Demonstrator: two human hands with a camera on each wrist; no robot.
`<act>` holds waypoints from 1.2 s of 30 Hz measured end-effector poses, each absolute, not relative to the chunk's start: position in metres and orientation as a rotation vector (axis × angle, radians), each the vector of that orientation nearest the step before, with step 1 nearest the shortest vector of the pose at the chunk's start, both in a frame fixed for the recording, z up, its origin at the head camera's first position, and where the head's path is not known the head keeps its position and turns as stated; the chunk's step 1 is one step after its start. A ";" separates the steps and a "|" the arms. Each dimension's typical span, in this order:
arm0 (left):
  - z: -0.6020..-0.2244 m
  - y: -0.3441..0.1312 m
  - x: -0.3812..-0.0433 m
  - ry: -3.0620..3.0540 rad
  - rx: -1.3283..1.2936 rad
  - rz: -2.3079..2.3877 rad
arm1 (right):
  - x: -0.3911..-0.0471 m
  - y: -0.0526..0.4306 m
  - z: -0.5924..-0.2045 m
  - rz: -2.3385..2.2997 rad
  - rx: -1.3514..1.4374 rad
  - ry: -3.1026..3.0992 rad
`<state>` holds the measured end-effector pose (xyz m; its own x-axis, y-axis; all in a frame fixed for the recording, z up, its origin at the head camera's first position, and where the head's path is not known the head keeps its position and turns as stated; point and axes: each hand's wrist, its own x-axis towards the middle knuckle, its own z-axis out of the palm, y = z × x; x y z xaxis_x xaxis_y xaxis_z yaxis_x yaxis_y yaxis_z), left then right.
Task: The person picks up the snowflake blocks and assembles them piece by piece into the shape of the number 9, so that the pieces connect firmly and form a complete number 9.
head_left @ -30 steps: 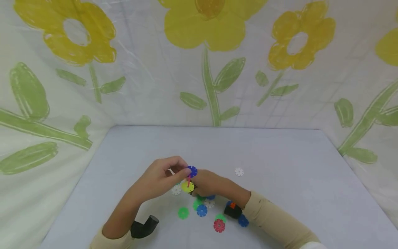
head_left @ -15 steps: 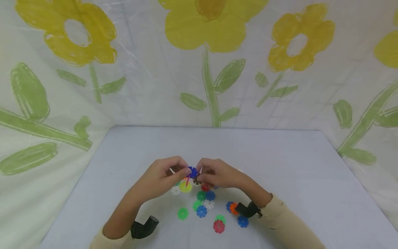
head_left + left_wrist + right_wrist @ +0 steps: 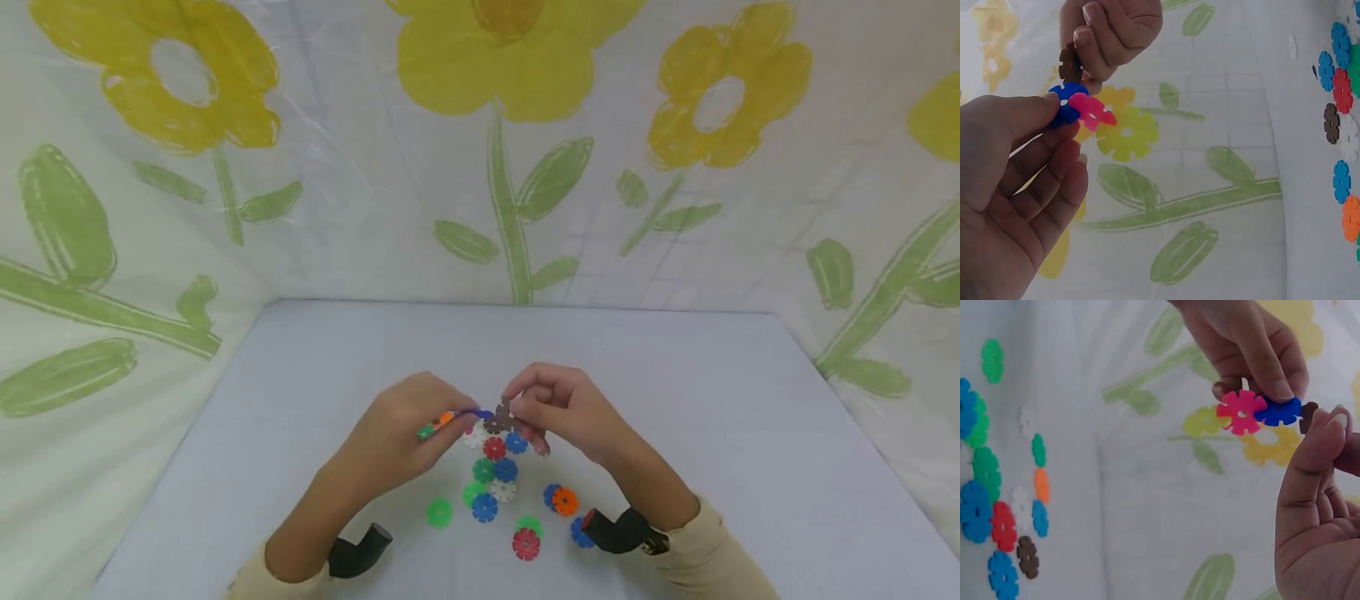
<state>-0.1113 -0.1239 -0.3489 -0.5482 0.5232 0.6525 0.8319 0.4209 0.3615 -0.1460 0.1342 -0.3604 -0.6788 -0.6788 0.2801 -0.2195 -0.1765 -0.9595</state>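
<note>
My left hand (image 3: 397,433) pinches a dark blue notched flower disc (image 3: 1072,112) between thumb and forefinger. Joined to that disc is a pink disc (image 3: 1094,111), and a yellow disc (image 3: 1127,149) hangs on beyond the pink one. Facing it, my right hand (image 3: 570,412) pinches a brown disc (image 3: 1070,62) by thumb and fingertip. The brown disc's edge meets the blue disc's rim in both wrist views; fingertips hide part of it in the right wrist view (image 3: 1307,417).
Loose discs lie on the white table below the hands: a light green one (image 3: 439,512), a red one (image 3: 527,544), an orange one (image 3: 565,502), a blue one (image 3: 484,507) and several more. A flower-painted curtain (image 3: 360,233) stands behind the table.
My right hand has come up from the discs on the table, now with a brown disc, and moved right. My left hand has turned the joined discs, so the blue one shows nearly edge-on.
</note>
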 end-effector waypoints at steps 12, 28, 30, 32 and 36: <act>-0.351 -0.112 -0.107 -2.068 -1.159 -0.633 | -0.133 0.127 -0.355 -1.883 -1.175 1.931; -0.363 -0.098 -0.106 -1.942 -1.069 -0.621 | -0.119 0.116 -0.357 -1.920 -1.088 2.096; -0.362 -0.101 -0.107 -1.980 -1.094 -0.622 | -0.120 0.116 -0.359 -1.927 -1.107 2.082; -0.360 -0.105 -0.108 -2.029 -1.120 -0.629 | -0.123 0.116 -0.360 -1.932 -1.131 2.066; -0.356 -0.111 -0.109 -2.136 -1.140 -0.673 | -0.127 0.114 -0.361 -1.919 -1.065 2.044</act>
